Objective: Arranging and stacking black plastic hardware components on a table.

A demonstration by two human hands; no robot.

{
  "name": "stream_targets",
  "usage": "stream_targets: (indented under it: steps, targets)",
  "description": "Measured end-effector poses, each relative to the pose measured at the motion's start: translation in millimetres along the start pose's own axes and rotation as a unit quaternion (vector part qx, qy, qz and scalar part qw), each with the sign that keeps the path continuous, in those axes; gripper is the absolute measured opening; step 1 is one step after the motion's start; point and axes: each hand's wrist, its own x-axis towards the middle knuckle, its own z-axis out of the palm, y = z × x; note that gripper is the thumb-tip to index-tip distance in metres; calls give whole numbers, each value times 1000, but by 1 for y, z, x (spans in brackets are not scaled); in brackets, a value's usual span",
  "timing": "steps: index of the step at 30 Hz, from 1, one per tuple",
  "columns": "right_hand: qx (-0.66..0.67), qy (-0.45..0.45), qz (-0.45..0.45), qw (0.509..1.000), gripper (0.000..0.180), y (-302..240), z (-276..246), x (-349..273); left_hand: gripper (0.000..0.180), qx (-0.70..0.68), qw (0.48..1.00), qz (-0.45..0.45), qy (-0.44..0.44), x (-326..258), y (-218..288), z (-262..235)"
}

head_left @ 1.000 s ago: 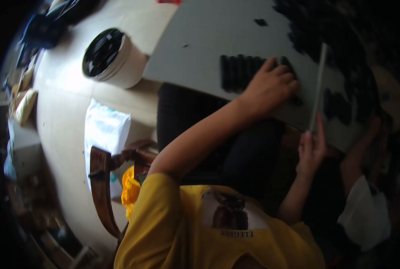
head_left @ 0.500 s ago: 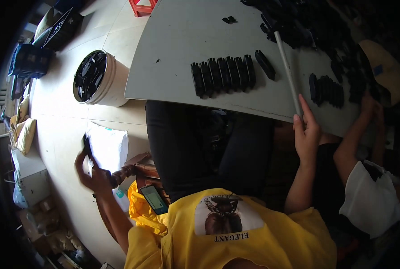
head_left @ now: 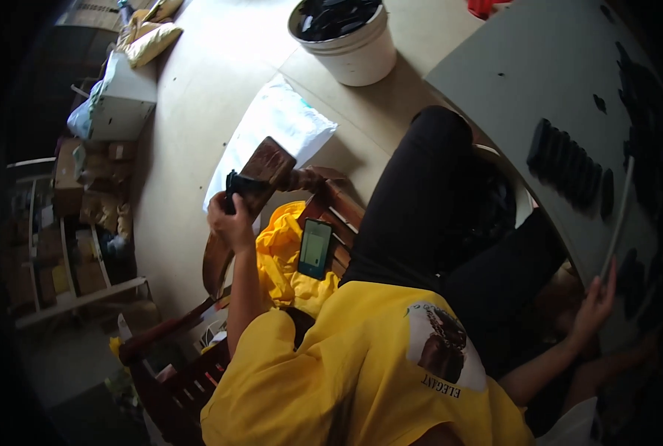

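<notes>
My left hand [head_left: 231,223] is closed round a black plastic piece [head_left: 243,184]. It is held up against the broad end of the brown wooden chair armrest [head_left: 272,160]; whether the two touch I cannot tell. Out to the right, my right hand [head_left: 596,306] grips the lower end of a thin pale rod [head_left: 620,212], which slants up over the table [head_left: 487,82]. Left of the rod lies a row of several black pieces [head_left: 567,165] side by side, with a single black piece [head_left: 607,195] at its end.
A phone [head_left: 316,247] and yellow cloth [head_left: 279,241] lie on the chair by my left side. On the floor are a white bag [head_left: 279,111] and a white bucket [head_left: 357,56] of black parts. More black parts heap along the table's far right. Another person's forearm [head_left: 606,372] shows lower right.
My view has turned left, so table and bucket shift right. The left hand has brought the black piece up by the armrest's end. My right hand keeps hold of the rod.
</notes>
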Motion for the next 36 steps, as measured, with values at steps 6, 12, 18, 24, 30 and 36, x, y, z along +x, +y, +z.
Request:
stream_targets:
  steps: [6, 12, 18, 24, 30, 36]
  targets:
    - [-85, -85, 126, 985, 46, -63, 20, 7, 44, 29, 949, 312, 39, 20, 58, 1]
    - [-100, -31, -30, 994, 46, -57, 19, 10, 60, -270, 744, 510, -337, -49, 285, 98]
    - [-98, -47, -90, 990, 52, -80, 19, -2, 62, -299, 636, 578, -414, -94, 392, 127]
    - [-100, -56, -102, 988, 58, -64, 5, -41, 66, -307, 543, 589, -514, -86, 354, 104]
    - [50, -66, -123, 989, 53, -55, 0, -68, 67, -322, 560, 543, -536, -81, 360, 85]
    - [32, 201, -125, 971, 38, -22, -23, -85, 49, -341, 390, 745, -421, -201, 496, 77]
